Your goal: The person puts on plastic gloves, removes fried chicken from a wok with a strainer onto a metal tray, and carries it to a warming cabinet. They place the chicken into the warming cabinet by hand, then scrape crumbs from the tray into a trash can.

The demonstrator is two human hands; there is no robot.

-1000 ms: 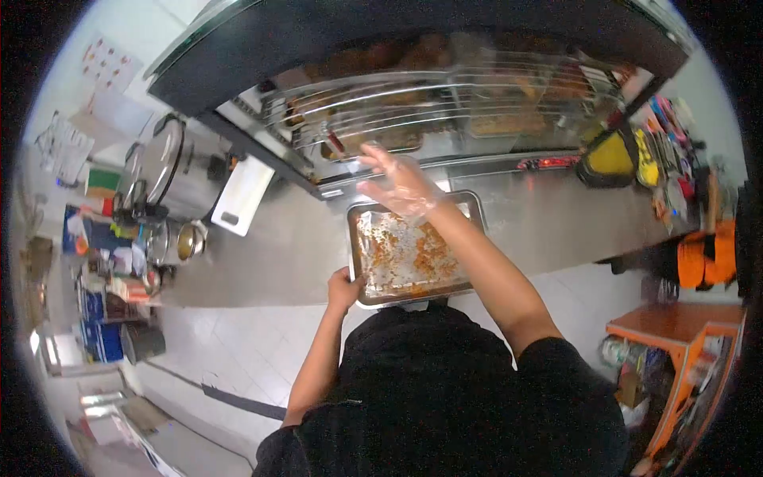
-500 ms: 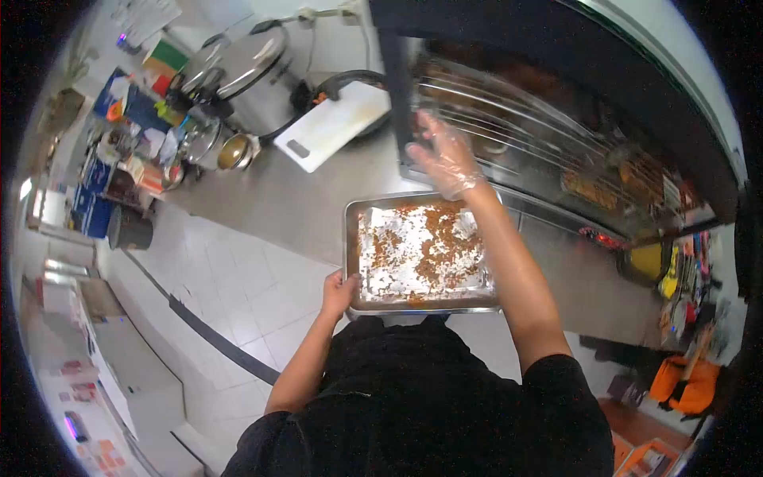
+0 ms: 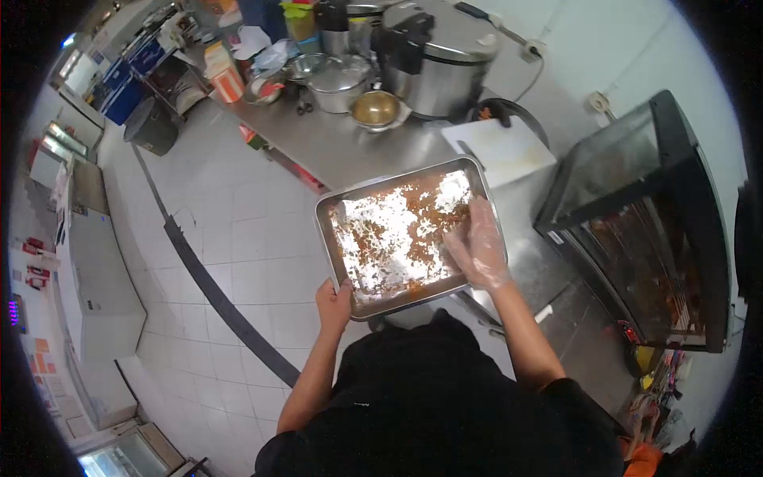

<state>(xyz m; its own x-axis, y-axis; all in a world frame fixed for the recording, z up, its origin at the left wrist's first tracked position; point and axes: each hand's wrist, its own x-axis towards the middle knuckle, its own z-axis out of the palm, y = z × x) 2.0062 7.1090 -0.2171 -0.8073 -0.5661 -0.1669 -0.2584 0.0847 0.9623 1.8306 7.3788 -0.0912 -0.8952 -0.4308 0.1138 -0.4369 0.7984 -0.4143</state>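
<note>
A metal tray (image 3: 327,235) lined with foil and strewn with orange-brown crumbs is held level in front of my chest. My left hand (image 3: 333,303) grips its near left corner. My right hand (image 3: 478,253), in a clear plastic glove, rests on the tray's right edge with the fingers over the foil; whether it grips the rim is unclear.
To the right stands a glass display warmer (image 3: 644,238) with racks of food. A steel counter (image 3: 334,143) behind the tray carries a white cutting board (image 3: 501,151), a large cooker (image 3: 441,60), pots and a bowl (image 3: 375,109). White tiled floor (image 3: 230,262) lies to the left.
I have turned left, away from the display warmer, carrying the tray. My right hand came down from the warmer's door onto the tray's right edge.
</note>
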